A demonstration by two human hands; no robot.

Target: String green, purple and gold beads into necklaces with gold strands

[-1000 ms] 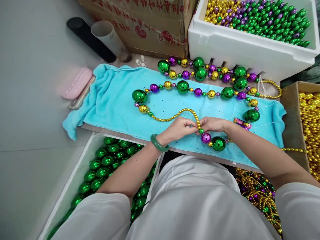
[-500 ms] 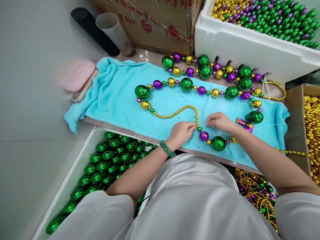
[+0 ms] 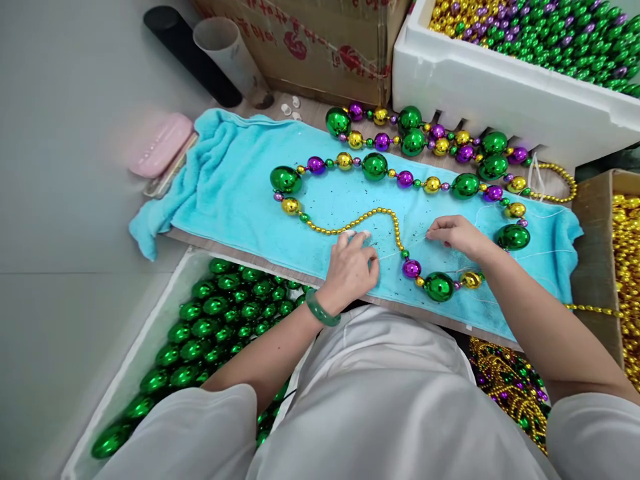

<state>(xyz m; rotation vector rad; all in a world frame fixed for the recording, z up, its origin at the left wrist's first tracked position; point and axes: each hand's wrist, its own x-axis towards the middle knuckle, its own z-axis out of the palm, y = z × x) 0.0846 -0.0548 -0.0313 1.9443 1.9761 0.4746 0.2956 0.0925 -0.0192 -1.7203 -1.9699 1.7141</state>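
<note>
A bead necklace [image 3: 375, 167] of green, purple and gold balls lies in a loop on a turquoise towel [image 3: 235, 187]. A run of small gold beads [image 3: 350, 223] curves down to a small green bead [image 3: 405, 254]. My left hand [image 3: 353, 267], with a green bangle [image 3: 320, 312] on the wrist, is closed in a pinch on a thin clear thread [image 3: 390, 253] left of that bead. On the other side my right hand [image 3: 453, 233] pinches the same thread. The thread is stretched between the two hands.
A second necklace [image 3: 425, 140] lies behind the towel. A white foam box [image 3: 500, 93] of mixed beads stands at the back right, a tray of large green balls [image 3: 215, 320] at the front left, gold bead strands [image 3: 627, 233] at the right. A cardboard box [image 3: 310, 40], tubes and a pink case [image 3: 157, 143] are at the back left.
My hands have drawn apart from the bead strand, the left going left and the right going right, pulling the thread taut between them.
</note>
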